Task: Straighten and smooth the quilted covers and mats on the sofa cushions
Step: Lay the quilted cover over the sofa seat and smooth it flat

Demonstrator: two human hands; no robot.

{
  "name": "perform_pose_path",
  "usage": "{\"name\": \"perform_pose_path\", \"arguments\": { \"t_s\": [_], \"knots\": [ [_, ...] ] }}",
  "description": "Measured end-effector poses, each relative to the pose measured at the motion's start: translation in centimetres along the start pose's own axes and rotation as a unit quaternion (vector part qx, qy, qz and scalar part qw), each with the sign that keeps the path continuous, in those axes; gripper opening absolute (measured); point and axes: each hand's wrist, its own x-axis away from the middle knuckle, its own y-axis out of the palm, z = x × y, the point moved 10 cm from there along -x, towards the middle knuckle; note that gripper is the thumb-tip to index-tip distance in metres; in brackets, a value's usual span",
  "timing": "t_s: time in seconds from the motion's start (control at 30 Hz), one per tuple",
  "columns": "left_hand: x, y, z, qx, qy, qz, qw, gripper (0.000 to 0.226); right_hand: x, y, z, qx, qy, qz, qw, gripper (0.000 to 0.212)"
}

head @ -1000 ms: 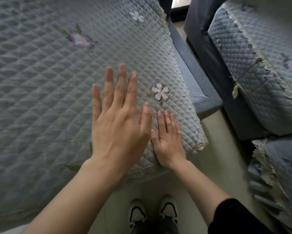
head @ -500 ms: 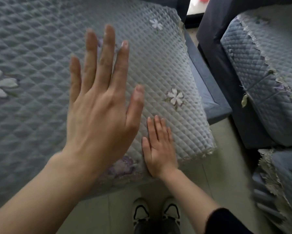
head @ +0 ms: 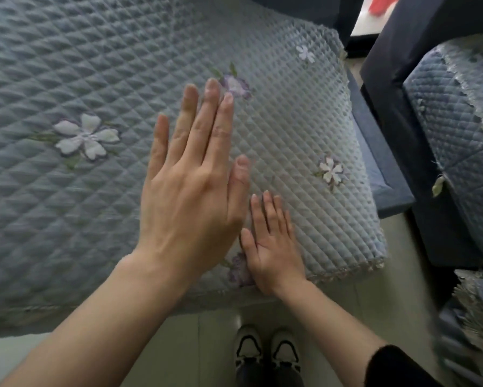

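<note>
"Quilted cover (head: 67, 65), where is it lying?"

"Spread over the sofa seat, filling most of the view. Its lace edge (head: 346, 270) hangs over the front, above the floor (head: 192, 344). At the right side the blue cushion (head: 380, 169) underneath pokes out."

"And the hands?"

"The right hand (head: 273, 247) lies flat on the cover close to the front edge, palm down, fingers straight and together. It grasps nothing. Its wrist crosses the lace edge, and a black sleeve (head: 396, 367) shows further down the arm."

"The left one?"

"The left hand (head: 190, 196) is spread out too, fingers straight and pointing away, thumb alongside. It holds nothing either. It sits nearer the camera than the right hand, and I cannot tell whether the palm touches the fabric."

"How close are the two?"

"Side by side. The left thumb overlaps the right hand's thumb side in this view."

"Any pattern on the cloth?"

"A big white flower (head: 86, 139) left of the left hand, a purple flower (head: 234, 85) just past its fingertips, and a small pale flower (head: 331, 171) right of the right hand. Another purple one (head: 238, 268) peeks out beside the right hand's heel."

"What else?"

"A pair of black-and-white shoes (head: 266, 353) on the floor below, and a second seat (head: 452, 107) with a similar quilted cover at the right."
</note>
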Motion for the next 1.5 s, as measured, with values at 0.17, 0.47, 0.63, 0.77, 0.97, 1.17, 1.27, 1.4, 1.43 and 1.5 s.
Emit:
{"name": "perform_pose_path", "arguments": {
  "t_s": [0.17, 0.47, 0.63, 0.77, 0.97, 1.17, 1.27, 1.4, 1.43, 1.5],
  "knots": [
    [7.0, 5.9, -6.9, -0.144, -0.039, -0.199, 0.969, 0.062, -4.3, -0.3, 2.4, -0.151, 0.144, -0.098, 0.973, 0.058],
    [-0.4, -9.7, -6.3, 0.03, -0.069, 0.084, 0.994, 0.059, -2.1, 6.4, -5.4, -0.01, -0.009, -0.096, 0.995, 0.061],
    [6.5, -2.1, -10.9, -0.128, -0.052, -0.124, 0.983, 0.057, -4.4, 5.5, -4.5, -0.148, 0.125, -0.21, 0.958, 0.058],
    [7.4, -1.3, -12.6, -0.108, -0.054, -0.139, 0.983, 0.058, -10.7, -8.1, -10.3, -0.381, 0.099, 0.151, 0.907, 0.047],
    [1.6, -15.3, -13.2, -0.023, -0.056, 0.062, 0.996, 0.063, -3.8, 4.0, -16.1, -0.069, -0.039, 0.052, 0.995, 0.056],
    [8.5, -9.5, -20.5, -0.133, -0.093, -0.136, 0.977, 0.064, -5.3, 7.2, -14.2, -0.167, 0.147, -0.117, 0.968, 0.058],
    [9.0, -9.2, -21.5, -0.116, -0.101, -0.132, 0.979, 0.063, -9.8, -2.1, -19.4, -0.341, 0.119, 0.126, 0.924, 0.047],
    [5.0, -17.7, -20.7, -0.024, -0.116, 0.009, 0.993, 0.064, -7.2, -0.1, -24.7, -0.224, -0.02, 0.219, 0.949, 0.054],
    [4.3, -20.9, -20.2, -0.023, -0.097, 0.068, 0.993, 0.062, -5.8, 5.1, -24.9, -0.124, -0.028, 0.114, 0.985, 0.058],
    [4.3, -24.2, -20.5, -0.025, -0.08, 0.137, 0.987, 0.059, -3.1, 12.6, -22.8, 0.037, -0.029, -0.062, 0.997, 0.064]
  ]
}}
